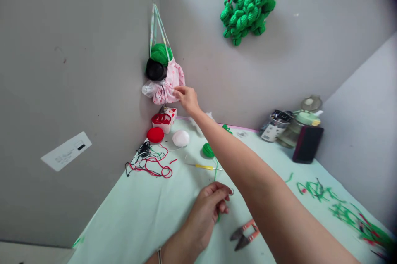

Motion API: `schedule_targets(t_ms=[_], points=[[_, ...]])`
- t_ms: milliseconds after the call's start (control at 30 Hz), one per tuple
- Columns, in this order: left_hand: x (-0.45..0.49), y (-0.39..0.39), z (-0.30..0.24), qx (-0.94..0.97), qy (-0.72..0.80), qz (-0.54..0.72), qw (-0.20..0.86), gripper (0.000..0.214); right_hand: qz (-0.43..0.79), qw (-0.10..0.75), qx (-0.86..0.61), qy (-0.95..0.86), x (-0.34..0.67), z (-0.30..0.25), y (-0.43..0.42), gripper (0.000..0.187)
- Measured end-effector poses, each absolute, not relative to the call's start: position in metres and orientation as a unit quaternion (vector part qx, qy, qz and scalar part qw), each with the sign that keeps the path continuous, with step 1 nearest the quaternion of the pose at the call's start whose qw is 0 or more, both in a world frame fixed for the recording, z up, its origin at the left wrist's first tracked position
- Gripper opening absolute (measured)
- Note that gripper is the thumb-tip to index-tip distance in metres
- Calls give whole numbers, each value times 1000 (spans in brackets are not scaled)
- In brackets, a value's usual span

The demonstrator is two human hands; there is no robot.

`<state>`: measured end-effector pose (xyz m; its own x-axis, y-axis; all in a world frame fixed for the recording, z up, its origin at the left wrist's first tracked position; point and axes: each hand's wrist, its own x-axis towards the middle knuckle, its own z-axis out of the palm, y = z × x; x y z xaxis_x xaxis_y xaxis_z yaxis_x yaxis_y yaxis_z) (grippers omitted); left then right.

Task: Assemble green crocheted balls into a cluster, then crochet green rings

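Observation:
My right hand (pixel 187 98) reaches far forward to the pink drawstring bag (pixel 169 80) hanging in the wall corner, fingertips touching its side. The bag holds green yarn (pixel 161 52) and a black ball (pixel 155 70). My left hand (pixel 208 210) rests low on the pale green table (pixel 130 214), fingers pinched on a small metal ring with a green yarn strand (pixel 230 191). That strand runs up to a small green yarn ball (pixel 208 150). A yellow-handled crochet hook (pixel 204 167) lies between them.
Thread snips (pixel 245 235) lie by my left hand. A red ball (pixel 155 134), a white ball (pixel 180 138), a red-white box (pixel 164 119) and tangled red thread (pixel 151 165) sit near the corner. Jars (pixel 291 125) and a dark phone (pixel 307 144) stand right. Green crochet pieces (pixel 251 3) hang above. Yarn scraps (pixel 347 210) litter the right.

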<state>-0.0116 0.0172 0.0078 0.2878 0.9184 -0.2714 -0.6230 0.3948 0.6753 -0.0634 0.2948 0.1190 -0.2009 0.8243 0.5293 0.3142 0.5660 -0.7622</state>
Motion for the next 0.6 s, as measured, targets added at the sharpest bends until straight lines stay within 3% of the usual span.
schedule_targets(t_ms=[100,300,500,600], points=[[-11,16,5,232,326,500,768,28,311,524,-367,-703,-44,124,283,30],[-13,16,5,233,321,513,761,28,397,483,-355,-695,32,115,205,11],[-15,13,11,233,275,538,762,16,423,406,-413,-697,120,75,86,15],[-11,4,21,203,235,559,769,11,454,427,-457,-634,147,49,29,12]])
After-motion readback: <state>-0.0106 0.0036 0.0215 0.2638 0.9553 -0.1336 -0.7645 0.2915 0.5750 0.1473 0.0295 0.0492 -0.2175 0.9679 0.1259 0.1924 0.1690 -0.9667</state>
